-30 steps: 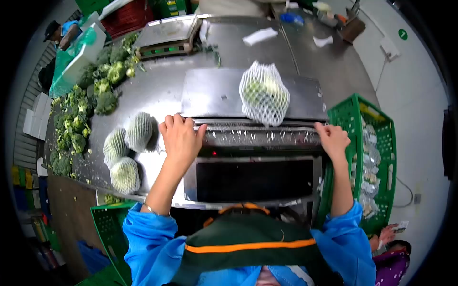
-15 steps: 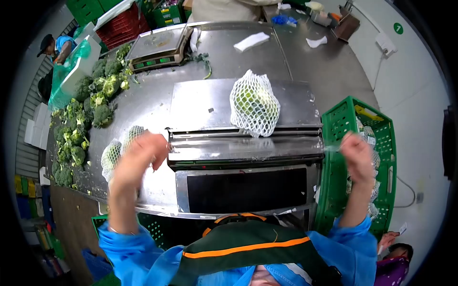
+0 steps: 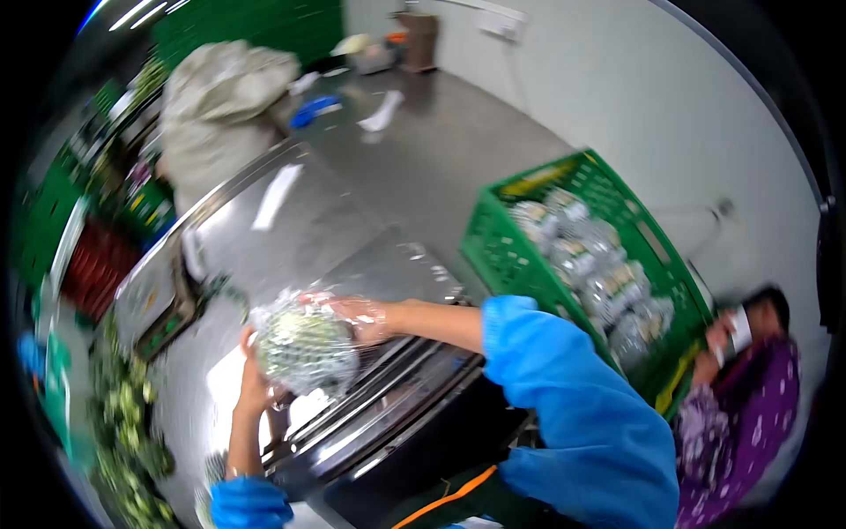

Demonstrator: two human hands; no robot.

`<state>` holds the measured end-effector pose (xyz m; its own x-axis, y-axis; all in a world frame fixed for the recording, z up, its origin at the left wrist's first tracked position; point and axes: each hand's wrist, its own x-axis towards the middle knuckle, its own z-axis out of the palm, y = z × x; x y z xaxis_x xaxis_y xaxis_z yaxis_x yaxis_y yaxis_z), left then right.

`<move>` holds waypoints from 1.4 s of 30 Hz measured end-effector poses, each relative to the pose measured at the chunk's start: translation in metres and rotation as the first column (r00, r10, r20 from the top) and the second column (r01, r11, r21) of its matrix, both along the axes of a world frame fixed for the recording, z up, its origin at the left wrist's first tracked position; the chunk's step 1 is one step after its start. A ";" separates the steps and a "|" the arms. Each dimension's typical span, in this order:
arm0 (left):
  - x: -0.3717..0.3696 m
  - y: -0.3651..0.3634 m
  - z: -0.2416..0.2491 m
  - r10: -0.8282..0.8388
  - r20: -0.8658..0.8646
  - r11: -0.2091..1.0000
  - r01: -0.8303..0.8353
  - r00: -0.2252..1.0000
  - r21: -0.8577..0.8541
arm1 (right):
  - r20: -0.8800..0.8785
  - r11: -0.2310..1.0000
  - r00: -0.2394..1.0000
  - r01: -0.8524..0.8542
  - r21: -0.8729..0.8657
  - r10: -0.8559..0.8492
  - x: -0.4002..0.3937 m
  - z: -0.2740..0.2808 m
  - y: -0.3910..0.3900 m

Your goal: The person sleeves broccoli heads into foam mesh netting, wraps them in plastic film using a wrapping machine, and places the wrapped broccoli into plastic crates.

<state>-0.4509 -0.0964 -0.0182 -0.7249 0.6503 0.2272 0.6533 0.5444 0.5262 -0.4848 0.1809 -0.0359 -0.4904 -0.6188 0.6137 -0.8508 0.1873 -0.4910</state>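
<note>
Clear film covers a broccoli head [image 3: 304, 348] in a white foam net, held up above the metal wrapping machine [image 3: 388, 397]. My left hand [image 3: 253, 375] grips it from the left side. Across its upper right side lies my right hand [image 3: 357, 317], partly hidden under or behind shiny film, its fingers blurred. Another netted broccoli [image 3: 214, 467] shows in part beside my left sleeve.
At right stands a green crate [image 3: 489, 234] with several wrapped broccoli heads [image 3: 617, 291]. A person in purple [image 3: 749, 432] is beyond it. Loose broccoli [image 3: 123, 414] and a weighing scale [image 3: 154, 304] are at left. A blue item [image 3: 313, 110] lies farther back.
My hands, earlier apart at both ends of the machine, have come together around the netted broccoli. It has left the metal plate and is covered in film. My view has swung right, toward the crate.
</note>
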 end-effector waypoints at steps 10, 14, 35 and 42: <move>0.208 0.070 0.022 0.089 0.834 0.901 -0.401 0.544 0.165 | 0.761 0.980 0.643 -0.191 0.058 0.080 0.206 0.065 0.072; 0.296 0.039 0.012 0.056 0.992 0.871 -0.492 0.109 0.004 | 0.685 0.869 -0.535 0.296 -0.396 0.494 0.311 0.024 0.105; 0.409 0.049 -0.077 0.149 0.987 0.651 -0.757 0.063 -0.050 | 0.885 0.489 -0.235 0.762 0.424 -0.401 0.416 -0.103 0.031; 0.354 0.098 -0.045 -0.343 0.936 0.443 -0.864 0.083 0.239 | 0.948 0.922 0.049 0.225 -0.316 0.313 0.385 -0.034 0.006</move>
<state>-0.0968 0.0016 -0.0631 -0.7347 0.3488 -0.5819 -0.6777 -0.4183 0.6048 -0.0997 0.1868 -0.0701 -0.7605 -0.5836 -0.2848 0.4778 -0.2059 -0.8540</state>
